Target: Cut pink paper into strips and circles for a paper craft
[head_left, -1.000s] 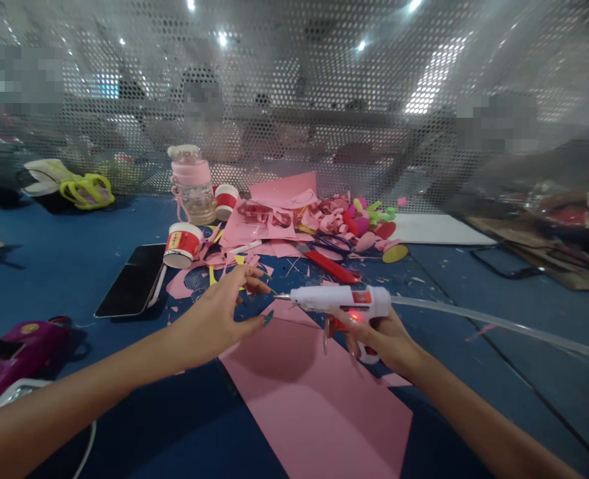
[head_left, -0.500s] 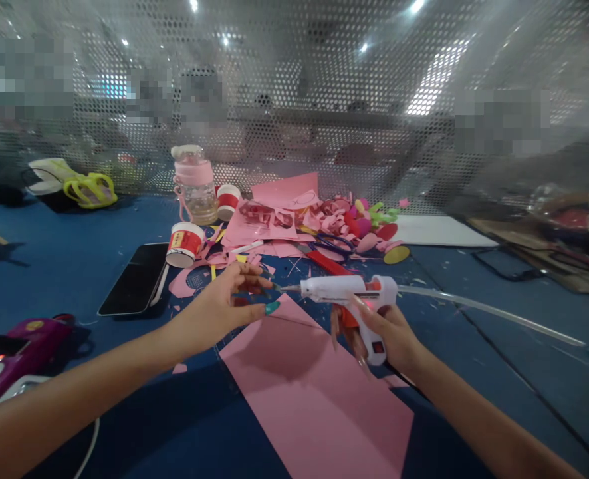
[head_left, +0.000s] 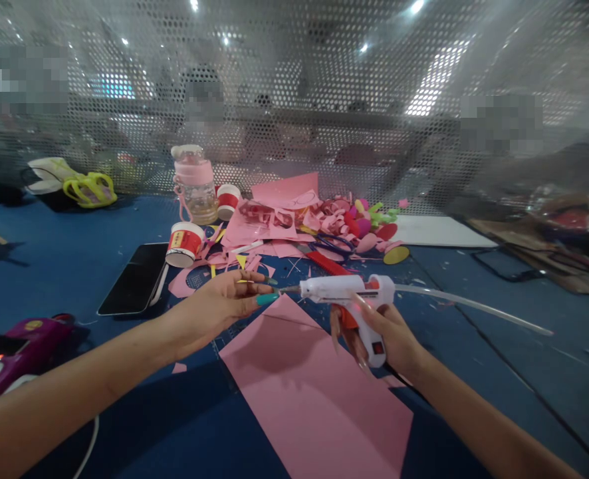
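Note:
My right hand [head_left: 381, 329] is wrapped round the grip of a white hot glue gun [head_left: 337, 288], fingers at its orange trigger. A long translucent glue stick [head_left: 474, 308] sticks out of its rear. The nozzle points left, at my left hand [head_left: 225, 303]. There the thumb and fingertips, with long green nails, come together in a pinch right at the nozzle tip. Whatever they hold, if anything, is too small to make out. Below both hands a pink paper sheet [head_left: 319, 392] lies on the blue table, one corner just under the nozzle.
Pink paper scraps [head_left: 274, 223] are heaped behind the hands, by red-handled scissors [head_left: 327, 263]. A phone [head_left: 137, 279], a paper cup [head_left: 185, 244] and a pink-lidded bottle [head_left: 195, 183] stand or lie left. A purple device [head_left: 25, 349] sits near left; a perforated screen [head_left: 294, 113] rises behind.
My left thumb has closed up toward the fingertips at the nozzle. The glue gun has shifted very slightly left, and the glue stick's far end now lies farther left.

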The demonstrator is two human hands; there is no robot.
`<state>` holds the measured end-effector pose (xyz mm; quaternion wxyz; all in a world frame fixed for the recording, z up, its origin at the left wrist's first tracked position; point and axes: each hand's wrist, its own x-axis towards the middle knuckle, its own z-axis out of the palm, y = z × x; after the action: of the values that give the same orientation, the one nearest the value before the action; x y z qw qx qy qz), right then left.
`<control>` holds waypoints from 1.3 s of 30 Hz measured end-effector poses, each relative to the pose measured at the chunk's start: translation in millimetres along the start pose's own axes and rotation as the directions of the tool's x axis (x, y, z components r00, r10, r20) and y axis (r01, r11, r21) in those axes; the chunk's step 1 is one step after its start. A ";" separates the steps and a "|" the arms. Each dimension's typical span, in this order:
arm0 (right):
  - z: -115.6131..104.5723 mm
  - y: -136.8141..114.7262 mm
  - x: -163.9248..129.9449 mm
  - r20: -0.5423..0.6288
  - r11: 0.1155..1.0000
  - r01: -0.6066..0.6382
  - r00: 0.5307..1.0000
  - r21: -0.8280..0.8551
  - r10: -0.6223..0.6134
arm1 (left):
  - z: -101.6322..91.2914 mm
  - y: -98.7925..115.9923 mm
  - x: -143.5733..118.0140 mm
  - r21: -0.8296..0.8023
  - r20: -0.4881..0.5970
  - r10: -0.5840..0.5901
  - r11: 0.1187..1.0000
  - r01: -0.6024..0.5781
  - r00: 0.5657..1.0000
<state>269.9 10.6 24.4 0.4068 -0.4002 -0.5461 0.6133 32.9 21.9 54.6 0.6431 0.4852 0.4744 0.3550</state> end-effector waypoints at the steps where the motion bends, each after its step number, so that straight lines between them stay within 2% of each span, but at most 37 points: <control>1: 0.0 -0.1 0.0 -0.002 1.000 0.001 1.000 0.004 -0.001 | 0.3 0.1 0.0 0.004 -0.003 -0.004 1.000 0.004 1.000; 10: -1.2 1.5 1.4 -0.003 0.999 0.029 1.000 0.021 -0.029 | -0.2 -1.1 -0.1 -0.022 -0.007 -0.017 1.000 0.017 1.000; 13: -3.0 1.5 2.5 -0.007 0.999 0.045 0.999 0.008 -0.045 | -2.3 -1.7 1.9 0.013 -0.008 -0.009 1.000 0.009 1.000; 15: -4.7 1.3 4.1 -0.038 0.999 0.045 0.998 -0.004 -0.045 | -6.3 -2.2 4.5 0.101 -0.038 0.075 0.992 -0.071 0.996; 17: -6.3 1.1 6.7 -0.095 0.999 0.035 0.995 -0.031 -0.038 | -12.8 -1.6 7.0 0.274 -0.097 0.245 0.938 -0.210 0.965; 19: -7.4 0.9 9.7 -0.154 0.996 0.018 0.988 -0.082 -0.030 | -21.7 1.2 8.3 0.532 -0.146 0.459 0.783 -0.322 0.876; 21: -7.5 0.6 12.1 -0.191 0.991 -0.012 0.981 -0.130 -0.013 | -31.9 5.3 8.5 0.793 -0.100 0.636 0.515 -0.325 0.765; 22: -7.1 0.6 12.9 -0.207 0.989 -0.026 0.978 -0.145 -0.004 | -37.1 7.3 8.6 0.884 -0.032 0.679 0.362 -0.297 0.733; 23: -6.7 0.7 13.5 -0.221 0.988 -0.039 0.975 -0.152 0.004 | -41.9 9.1 8.7 0.939 0.059 0.676 0.212 -0.271 0.734; 24: -6.3 1.1 13.9 -0.231 0.987 -0.047 0.973 -0.151 0.011 | -46.1 10.4 9.0 0.964 0.134 0.644 0.091 -0.250 0.753; 25: -6.2 1.8 14.2 -0.235 0.988 -0.050 0.972 -0.146 0.015 | -49.4 11.4 9.5 0.975 0.170 0.603 0.012 -0.222 0.779; 26: -6.3 2.8 14.4 -0.233 0.989 -0.052 0.972 -0.139 0.018 | -51.8 12.0 10.0 0.982 0.170 0.574 -0.031 -0.187 0.801; 28: -7.2 5.0 14.9 -0.228 0.991 -0.050 0.973 -0.123 0.021 | -54.0 12.8 11.1 0.993 0.118 0.573 -0.046 -0.112 0.811; 30: -8.2 6.2 15.1 -0.215 0.991 -0.046 0.976 -0.122 0.019 | -53.8 13.6 11.5 0.995 0.092 0.618 -0.037 -0.088 0.781; 33: -7.7 4.6 14.7 -0.213 0.990 -0.038 0.977 -0.137 0.008 | -52.7 14.9 11.5 0.983 0.172 0.665 -0.066 -0.172 0.727; 35: -6.2 2.5 14.1 -0.222 0.989 -0.046 0.975 -0.140 0.013 | -52.7 15.3 11.7 0.974 0.212 0.668 -0.082 -0.213 0.713; 37: -5.3 1.6 14.0 -0.227 0.988 -0.052 0.974 -0.148 0.017 | -53.3 15.2 12.5 0.977 0.184 0.648 -0.041 -0.208 0.739; 39: -5.7 2.6 14.6 -0.227 0.987 -0.046 0.974 -0.155 0.010 | -53.9 14.8 13.7 0.980 0.126 0.596 0.051 -0.193 0.793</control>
<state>270.0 26.0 20.6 0.4242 -0.5060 -0.5381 0.5239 -14.5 54.0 60.9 -0.0259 0.8237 0.5263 0.2093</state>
